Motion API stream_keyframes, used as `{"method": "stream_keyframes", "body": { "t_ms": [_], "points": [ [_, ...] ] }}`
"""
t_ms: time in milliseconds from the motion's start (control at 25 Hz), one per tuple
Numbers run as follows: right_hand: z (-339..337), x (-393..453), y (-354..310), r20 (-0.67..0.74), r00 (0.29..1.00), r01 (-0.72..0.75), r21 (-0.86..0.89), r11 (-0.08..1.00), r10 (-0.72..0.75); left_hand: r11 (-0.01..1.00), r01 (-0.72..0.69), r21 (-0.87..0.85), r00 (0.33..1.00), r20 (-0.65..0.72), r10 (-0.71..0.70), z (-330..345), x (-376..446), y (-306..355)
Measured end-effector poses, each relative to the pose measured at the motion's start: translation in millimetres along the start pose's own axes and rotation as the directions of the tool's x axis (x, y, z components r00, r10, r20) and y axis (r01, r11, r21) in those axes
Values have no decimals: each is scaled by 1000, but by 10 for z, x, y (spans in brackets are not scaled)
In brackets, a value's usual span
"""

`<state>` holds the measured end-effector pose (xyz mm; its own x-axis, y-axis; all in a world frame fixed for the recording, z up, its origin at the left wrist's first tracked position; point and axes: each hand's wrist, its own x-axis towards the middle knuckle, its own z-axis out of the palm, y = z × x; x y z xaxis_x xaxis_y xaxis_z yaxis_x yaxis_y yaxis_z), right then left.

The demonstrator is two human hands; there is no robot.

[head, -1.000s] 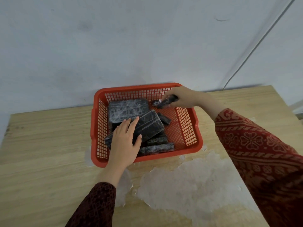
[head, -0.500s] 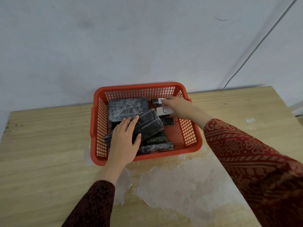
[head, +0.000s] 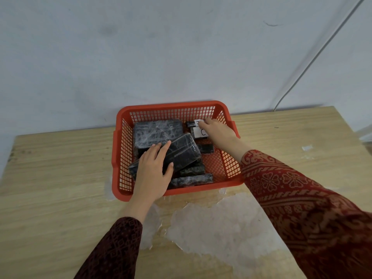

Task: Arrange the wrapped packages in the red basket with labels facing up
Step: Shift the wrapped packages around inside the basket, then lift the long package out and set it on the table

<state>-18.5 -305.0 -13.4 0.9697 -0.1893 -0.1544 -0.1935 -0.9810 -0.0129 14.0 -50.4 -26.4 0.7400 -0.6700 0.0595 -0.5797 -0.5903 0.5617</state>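
Note:
A red basket [head: 120, 158] stands against the wall and holds several black packages in clear wrap. A large package [head: 159, 131] lies flat at the back left. My left hand [head: 153, 172] rests flat on a tilted package [head: 183, 152] in the middle, fingers spread. My right hand [head: 219, 131] lies over the back right corner, fingers on two small packages whose white labels [head: 199, 131] face up, one marked "C". Slim packages [head: 191, 179] lie along the front wall, another [head: 205, 149] at the right.
The basket sits on a wooden table [head: 60, 178] with patches of peeled, whitish film [head: 221, 224] in front of it. A white cable [head: 314, 59] runs down the grey wall at the right. The table's right edge is near.
My right hand lowered a small package it held above the basket into the back right corner, label up, and now rests on it. My left hand stayed on the tilted package.

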Motion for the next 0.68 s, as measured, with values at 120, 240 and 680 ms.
{"method": "stream_keyframes", "body": {
  "t_ms": [120, 240, 680],
  "points": [
    [-20, -37, -26, 8, 999, -38, 43, 998, 38, 1000, 0, 8, 1000, -5, 0, -6, -4, 12],
    [-45, -183, -137, -32, 996, -79, 109, 991, 82, 1000, -3, 15, 1000, -9, 3, -6, 0, 22],
    [202, -1391, -899, -165, 929, -216, 488, 846, 332, 998, -33, 55, 995, -90, 38, -19, -22, 54]
  ]
}}
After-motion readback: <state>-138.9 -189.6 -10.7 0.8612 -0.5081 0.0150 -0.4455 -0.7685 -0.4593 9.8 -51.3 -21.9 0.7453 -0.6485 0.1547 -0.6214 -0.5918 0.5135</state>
